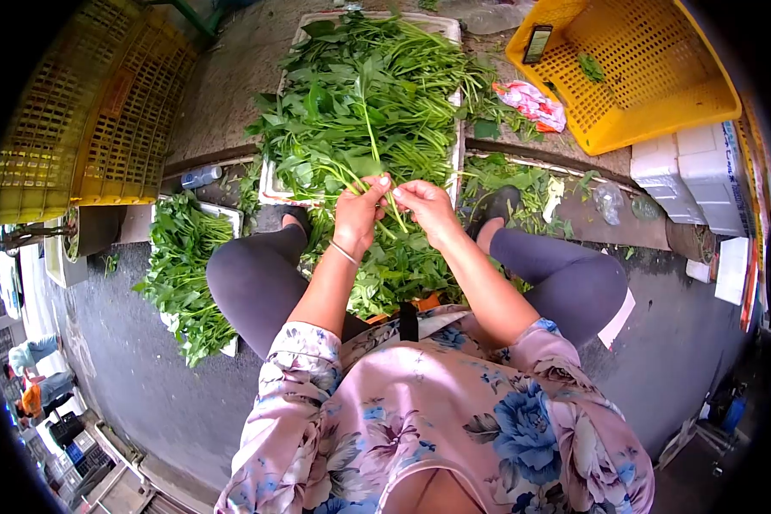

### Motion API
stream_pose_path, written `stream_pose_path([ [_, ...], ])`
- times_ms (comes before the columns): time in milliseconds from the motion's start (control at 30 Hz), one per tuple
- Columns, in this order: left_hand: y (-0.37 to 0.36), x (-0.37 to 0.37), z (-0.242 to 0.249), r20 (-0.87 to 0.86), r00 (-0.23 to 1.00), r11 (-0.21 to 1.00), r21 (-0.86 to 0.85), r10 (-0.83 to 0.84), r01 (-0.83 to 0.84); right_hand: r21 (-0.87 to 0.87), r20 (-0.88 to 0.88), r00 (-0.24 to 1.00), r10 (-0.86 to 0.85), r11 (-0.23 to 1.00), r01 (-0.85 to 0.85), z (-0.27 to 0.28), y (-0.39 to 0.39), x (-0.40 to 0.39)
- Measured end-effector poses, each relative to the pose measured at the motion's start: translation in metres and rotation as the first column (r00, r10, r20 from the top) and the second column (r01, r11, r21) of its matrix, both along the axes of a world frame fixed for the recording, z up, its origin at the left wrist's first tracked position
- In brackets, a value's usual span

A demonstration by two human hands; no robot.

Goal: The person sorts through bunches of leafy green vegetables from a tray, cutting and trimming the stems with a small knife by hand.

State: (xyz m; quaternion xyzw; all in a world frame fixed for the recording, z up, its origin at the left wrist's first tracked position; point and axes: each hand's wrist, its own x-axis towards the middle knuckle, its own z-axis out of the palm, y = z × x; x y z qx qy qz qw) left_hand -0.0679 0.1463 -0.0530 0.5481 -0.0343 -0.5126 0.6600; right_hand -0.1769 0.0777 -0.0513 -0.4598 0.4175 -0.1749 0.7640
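Both my hands meet over the front edge of a white tray [271, 185] heaped with leafy greens [351, 103] that look like water spinach. My left hand [360, 212] is closed around several green stems [341, 174], whose leaves hang out to its left. With fingertips pinched, my right hand [428, 208] grips a long stem [371, 128] of the same greens beside the left thumb. The stem's leafy tip points away over the heap, and its lower end shows below my fingers. More loose greens [403, 278] lie between my legs, under my hands.
A second tray of greens [184, 265] sits left of my knee. Yellow crates [116, 111] stand at the left, and another yellow crate [651, 111] with a phone [537, 44] is at the right. Nearby are a pink-and-white bag [533, 104], scattered leaves [522, 188] and white boxes [690, 176].
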Motion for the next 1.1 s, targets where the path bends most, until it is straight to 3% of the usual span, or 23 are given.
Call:
stream_pose_path([
  [100,0.0,-0.004,-0.004,0.035,0.999,1.0,0.02,-0.024,0.024,-0.396,-0.077,0.996,0.036,0.916,-0.064,-0.028,0.004,-0.012],
  [133,0.0,-0.001,-0.003,0.034,0.999,1.0,0.02,-0.021,0.021,-0.395,-0.079,0.996,0.04,0.916,-0.068,-0.026,0.008,-0.02],
  [200,-0.001,0.008,-0.002,0.016,0.99,0.99,-0.04,0.137,-0.137,-0.562,-0.413,0.892,0.185,0.719,-0.409,-0.021,0.02,-0.039],
  [233,-0.001,0.013,0.0,0.011,0.993,0.993,-0.045,0.114,-0.114,-0.457,-0.571,0.771,0.281,0.672,-0.583,-0.017,0.023,-0.048],
  [267,-0.002,0.013,0.002,0.005,0.993,0.992,-0.051,0.116,-0.115,-0.2,-0.711,0.535,0.456,0.599,-0.775,-0.011,0.015,-0.054],
  [333,-0.001,0.01,0.008,-0.035,0.998,0.997,-0.058,-0.052,0.05,-0.216,-0.711,0.604,0.36,0.705,-0.675,-0.021,-0.006,-0.06],
  [367,-0.001,0.008,0.007,-0.042,0.996,0.996,-0.057,-0.077,0.075,-0.432,-0.741,0.659,0.13,0.659,-0.616,-0.028,-0.022,-0.056],
  [400,-0.001,0.006,0.006,-0.046,0.995,0.995,-0.047,-0.086,0.084,-0.471,-0.745,0.668,0.0,0.709,-0.525,-0.002,-0.037,-0.041],
  [433,0.0,0.006,0.008,-0.039,0.995,0.995,-0.052,-0.092,0.09,-0.728,-0.618,0.759,-0.203,0.512,-0.456,-0.004,-0.052,-0.032],
  [467,0.001,0.005,0.011,-0.03,0.994,0.993,-0.062,-0.107,0.105,-0.814,-0.546,0.792,-0.273,0.395,-0.425,0.009,-0.067,-0.017],
  [500,0.001,0.006,0.014,-0.03,0.993,0.992,-0.058,-0.118,0.116,-0.851,-0.517,0.808,-0.282,0.268,-0.451,0.017,-0.081,-0.002],
  [533,0.001,0.007,0.019,-0.028,0.99,0.989,-0.052,-0.14,0.138,-0.831,-0.555,0.785,-0.276,0.222,-0.51,0.023,-0.089,0.012],
  [600,0.002,0.011,0.028,-0.021,0.983,0.98,-0.093,-0.18,0.178,-0.74,-0.672,0.706,-0.225,0.198,-0.642,0.023,-0.101,0.033],
  [700,0.008,0.021,0.045,-0.091,0.983,0.948,-0.291,-0.16,0.127,-0.736,-0.677,0.712,-0.188,0.194,-0.649,-0.011,-0.125,0.045],
  [733,0.011,0.024,0.049,-0.147,0.976,0.889,-0.45,-0.161,0.079,-0.761,-0.649,0.73,-0.212,0.162,-0.629,-0.016,-0.131,0.046],
  [800,0.018,0.034,0.057,-0.258,0.948,0.708,-0.704,-0.189,-0.05,-0.795,-0.605,0.764,-0.224,0.212,-0.568,-0.017,-0.139,0.041],
  [867,0.024,0.043,0.069,-0.221,0.972,0.635,-0.763,-0.079,-0.122,-0.818,-0.569,0.789,-0.232,0.26,-0.513,-0.009,-0.144,0.038],
  [933,0.027,0.049,0.075,-0.221,0.975,0.658,-0.732,0.012,-0.174,-0.814,-0.56,0.797,-0.227,0.328,-0.479,0.0,-0.155,0.037],
  [967,0.027,0.054,0.071,-0.194,0.98,0.705,-0.69,0.033,-0.161,-0.854,-0.503,0.829,-0.244,0.285,-0.434,0.006,-0.158,0.037],
  [1067,0.019,0.056,0.042,-0.146,0.988,0.785,-0.606,0.049,-0.128,-0.872,-0.442,0.865,-0.239,0.339,-0.352,0.062,-0.139,0.041],
  [1100,0.015,0.052,0.039,-0.166,0.984,0.834,-0.534,0.062,-0.142,-0.916,-0.36,0.904,-0.229,0.27,-0.296,0.066,-0.135,0.045],
])
